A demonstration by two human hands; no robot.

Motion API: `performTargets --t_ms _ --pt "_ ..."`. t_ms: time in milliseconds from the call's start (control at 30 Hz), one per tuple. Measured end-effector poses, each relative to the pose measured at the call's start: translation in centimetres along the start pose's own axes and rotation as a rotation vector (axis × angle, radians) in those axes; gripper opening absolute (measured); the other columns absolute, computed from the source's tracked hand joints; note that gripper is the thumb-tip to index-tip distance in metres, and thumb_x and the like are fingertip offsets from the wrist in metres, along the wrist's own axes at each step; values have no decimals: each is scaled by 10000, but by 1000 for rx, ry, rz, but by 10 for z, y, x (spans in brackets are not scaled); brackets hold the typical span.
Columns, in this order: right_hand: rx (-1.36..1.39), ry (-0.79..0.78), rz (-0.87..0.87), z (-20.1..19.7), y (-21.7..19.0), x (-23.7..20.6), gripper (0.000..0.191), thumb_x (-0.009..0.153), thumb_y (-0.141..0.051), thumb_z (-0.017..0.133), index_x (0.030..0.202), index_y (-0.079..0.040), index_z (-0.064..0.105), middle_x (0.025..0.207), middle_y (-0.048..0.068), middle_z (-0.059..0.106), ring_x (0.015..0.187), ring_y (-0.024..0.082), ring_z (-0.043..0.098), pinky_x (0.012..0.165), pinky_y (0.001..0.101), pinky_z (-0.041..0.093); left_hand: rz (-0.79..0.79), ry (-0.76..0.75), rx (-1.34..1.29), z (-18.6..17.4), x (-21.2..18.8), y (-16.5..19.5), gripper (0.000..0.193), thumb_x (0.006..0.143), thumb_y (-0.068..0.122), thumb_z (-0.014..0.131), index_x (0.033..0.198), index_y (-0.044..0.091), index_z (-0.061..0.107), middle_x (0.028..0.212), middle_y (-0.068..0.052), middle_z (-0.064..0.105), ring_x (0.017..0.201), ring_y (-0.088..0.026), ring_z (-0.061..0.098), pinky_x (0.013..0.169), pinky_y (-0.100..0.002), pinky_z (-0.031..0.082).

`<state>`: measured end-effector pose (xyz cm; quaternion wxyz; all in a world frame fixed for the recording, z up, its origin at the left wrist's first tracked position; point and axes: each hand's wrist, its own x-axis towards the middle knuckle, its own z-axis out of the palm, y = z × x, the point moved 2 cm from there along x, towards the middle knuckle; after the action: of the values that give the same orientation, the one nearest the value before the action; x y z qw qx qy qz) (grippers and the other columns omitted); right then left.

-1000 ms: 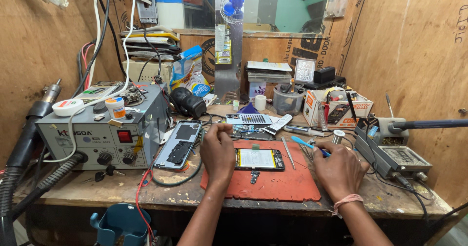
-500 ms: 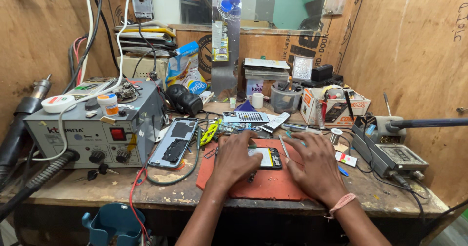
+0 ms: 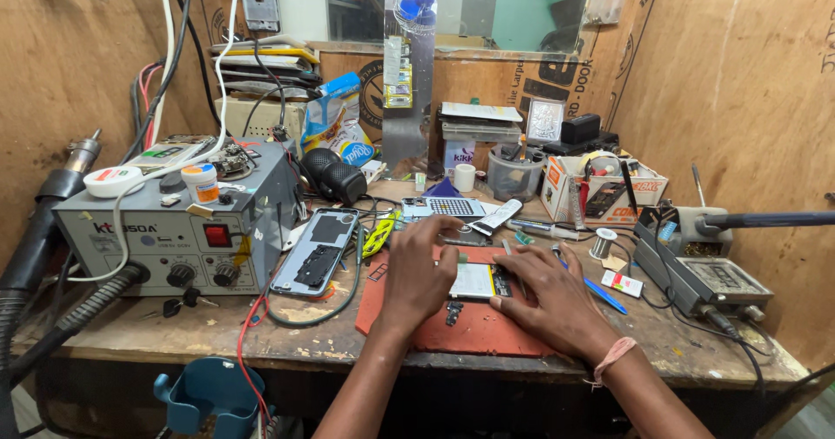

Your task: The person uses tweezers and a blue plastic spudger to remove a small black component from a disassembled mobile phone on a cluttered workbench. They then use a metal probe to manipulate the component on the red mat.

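far left: a hot-air nozzle [image 3: 80, 154] on a thick black hose [image 3: 35, 248] hangs against the plywood wall.
rework station [image 3: 174, 230]: a grey box with a red switch and two knobs; a white tape roll [image 3: 113, 181] and a small capped jar [image 3: 205, 182] sit on its top.
below the edge: a blue plastic holder [image 3: 209, 395] hangs under the table front; what is in it cannot be seen.
phone back frame [image 3: 317, 252]: leans face-open against the station, just left of the mat.
red mat [image 3: 470, 322]: lies at the front edge of the wooden table [image 3: 174, 326], with bare mat showing toward the near edge.
left hand [image 3: 419, 278]: flat on the mat, fingers spread and released, fingertips resting at the left edge of the opened phone.
opened phone [image 3: 474, 281]: lies flat on the mat between the two hands, its pale battery showing.
right hand [image 3: 557, 295]: palm down, fingers loosely spread, touching the phone's right edge; grasping nothing.
clear tub [image 3: 513, 176]: holds upright tools, behind the mat.
cardboard box [image 3: 600, 187]: open, crowded with small tools and parts.
right side: a soldering stand [image 3: 704, 269] fills the table's right end, near the wall.
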<state>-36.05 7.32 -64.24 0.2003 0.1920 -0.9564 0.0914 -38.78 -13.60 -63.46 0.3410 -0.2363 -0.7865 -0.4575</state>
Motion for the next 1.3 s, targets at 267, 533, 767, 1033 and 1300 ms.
performTargets --t_ms 267,533,767,1033,1300 --pt "-38 130 -61 30 13 5 595 807 -370 673 1330 -99 590 1345 122 592 1336 301 461 1149 592 166 -211 -300 132 8 -13 -11 142 784 248 642 850 145 712 787 -64 734 775 -204 696 939 -278 487" --pt "-141 447 352 39 36 -2 302 863 -170 594 1121 -108 738 1152 117 702 1212 289 577 1200 482 316 184 -272 135 27 -21 -37 359 568 115 662 920 157 720 1072 -79 657 1078 -285 569 935 -432 361" --pt "-195 357 519 -1 35 -9 288 817 -287 717 1050 -129 779 1116 132 698 1157 324 576 1080 475 348 192 -209 139 10 -6 2 317 601 104 672 899 183 744 1085 -37 663 1119 -256 552 992 -443 328" --pt "-169 482 377 -16 33 -15 227 853 -234 713 1008 -73 746 1040 164 682 1114 352 589 1011 471 413 -41 -282 114 -3 -4 28 182 696 232 663 824 117 723 776 -97 734 748 -296 721 725 -416 560" --pt "-127 510 346 -19 28 -14 213 868 -206 701 1007 -50 739 1018 173 687 1077 369 596 1003 480 418 147 -407 68 -3 -10 35 240 620 190 641 795 64 746 815 -135 731 763 -334 708 720 -425 566"
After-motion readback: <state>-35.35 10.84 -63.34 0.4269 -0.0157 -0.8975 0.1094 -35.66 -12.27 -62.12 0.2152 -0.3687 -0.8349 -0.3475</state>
